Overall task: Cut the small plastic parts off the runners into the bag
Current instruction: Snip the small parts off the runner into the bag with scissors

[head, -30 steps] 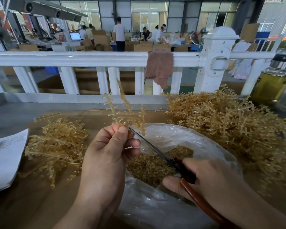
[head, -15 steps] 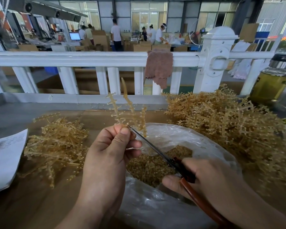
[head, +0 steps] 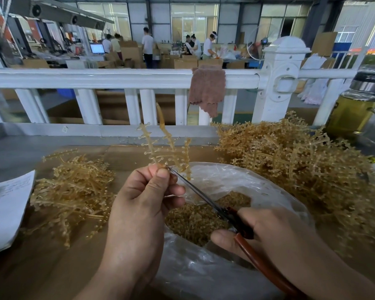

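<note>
My left hand (head: 143, 204) pinches the base of an amber plastic runner (head: 165, 146) between thumb and fingers, holding it upright above the bag. My right hand (head: 275, 239) grips red-handled scissors (head: 204, 198). Their blade tips reach the runner's base right beside my left thumb. A clear plastic bag (head: 236, 185) lies open beneath, with a heap of small cut amber parts (head: 195, 221) inside. Whether the blades are apart is too fine to see.
A large pile of runners (head: 301, 169) fills the right side of the table, and a smaller pile (head: 74, 189) lies left. White paper (head: 7, 208) sits at the left edge. A white railing (head: 117, 79) with a brown cloth (head: 207, 89) stands behind. A bottle of yellow liquid (head: 353, 107) stands far right.
The runner in my left hand has turned and shifted slightly between frames. The scissor tips stay at its base. My right hand has barely moved.
</note>
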The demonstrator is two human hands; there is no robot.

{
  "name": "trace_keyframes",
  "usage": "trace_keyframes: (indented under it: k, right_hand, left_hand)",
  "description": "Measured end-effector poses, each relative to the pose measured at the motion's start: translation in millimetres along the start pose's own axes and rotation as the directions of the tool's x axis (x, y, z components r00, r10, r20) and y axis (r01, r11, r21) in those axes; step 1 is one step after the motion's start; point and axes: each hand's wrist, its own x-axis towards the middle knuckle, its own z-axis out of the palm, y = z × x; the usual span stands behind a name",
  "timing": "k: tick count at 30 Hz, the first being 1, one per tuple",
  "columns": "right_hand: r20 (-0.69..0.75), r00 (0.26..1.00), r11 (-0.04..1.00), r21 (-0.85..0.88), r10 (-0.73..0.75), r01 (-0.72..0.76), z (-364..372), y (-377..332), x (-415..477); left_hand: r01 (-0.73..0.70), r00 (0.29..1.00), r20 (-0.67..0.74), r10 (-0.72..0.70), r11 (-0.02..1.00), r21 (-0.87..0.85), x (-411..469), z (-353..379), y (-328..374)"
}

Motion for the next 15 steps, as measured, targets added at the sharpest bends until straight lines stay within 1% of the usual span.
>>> trace_keyframes:
  k: [3,6,15]
  right_hand:
    - [0.005,1.000,1.000,-0.010,-0.009,0.009,0.6,-0.6,-0.3]
    - [0.006,1.000,0.999,0.040,-0.007,0.007,0.8,-0.3,-0.1]
    - [-0.017,1.000,1.000,0.014,0.004,-0.004,4.0,0.7,1.6]
  left_hand:
    - [0.000,1.000,-0.002,0.000,1.000,-0.004,-0.1,-0.3,0.3]
    - [0.002,1.000,-0.001,-0.002,1.000,-0.004,0.5,0.1,-0.4]
    - [-0.008,1.000,0.016,0.008,1.000,0.007,0.6,0.0,-1.3]
